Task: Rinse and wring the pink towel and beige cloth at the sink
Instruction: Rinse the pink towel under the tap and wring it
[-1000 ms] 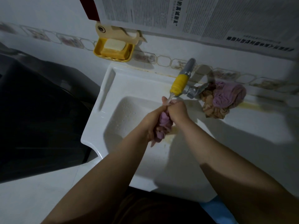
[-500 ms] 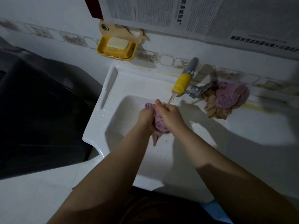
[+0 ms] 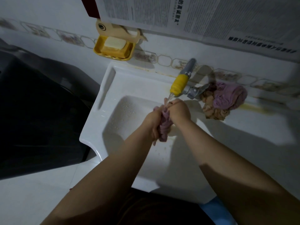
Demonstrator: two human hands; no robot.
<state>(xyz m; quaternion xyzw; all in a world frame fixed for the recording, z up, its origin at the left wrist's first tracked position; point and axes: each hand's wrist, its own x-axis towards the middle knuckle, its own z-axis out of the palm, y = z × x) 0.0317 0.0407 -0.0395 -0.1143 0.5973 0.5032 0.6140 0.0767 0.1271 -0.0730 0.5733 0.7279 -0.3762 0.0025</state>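
Both hands are clamped on the pink towel (image 3: 164, 127) over the sink (image 3: 123, 114), under the tap (image 3: 177, 85) stream. Left hand (image 3: 153, 120) has slid lower on the twisted roll since 0.5 s ago; right hand (image 3: 179, 109) grips its top. Wringing under way. Beige cloth (image 3: 214, 111) waits at 2 o'clock, on the ledge beside a second pink bundle.

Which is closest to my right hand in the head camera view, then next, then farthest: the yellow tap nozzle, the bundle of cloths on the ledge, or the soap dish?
From the right hand:
1. Yellow tap nozzle, just above it, water running onto the hands.
2. Bundle of cloths, to its right on the sink ledge.
3. Soap dish, up left on the wall.
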